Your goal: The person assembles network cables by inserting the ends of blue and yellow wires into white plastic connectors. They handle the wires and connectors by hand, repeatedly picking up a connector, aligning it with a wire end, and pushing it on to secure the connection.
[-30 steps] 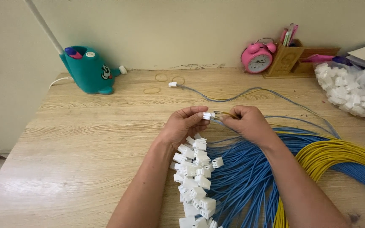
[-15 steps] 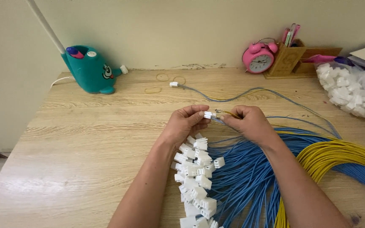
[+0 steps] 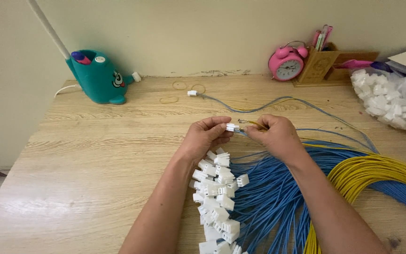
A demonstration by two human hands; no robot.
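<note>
the left hand (image 3: 203,138) pinches a small white connector (image 3: 232,127) above the wooden table (image 3: 95,155), the right hand (image 3: 273,136) closed on a thin yellow wire (image 3: 252,123) at its tip; both look light, the wire limp, best gripped near the end.

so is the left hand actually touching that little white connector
Touching. The head view shows the left hand pinching the white connector between its fingertips, while the right hand holds a yellow wire at its open end.

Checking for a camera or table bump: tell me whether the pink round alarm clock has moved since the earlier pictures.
No. The pink round alarm clock sits against the wooden pen holder by the wall, just as before.
</note>
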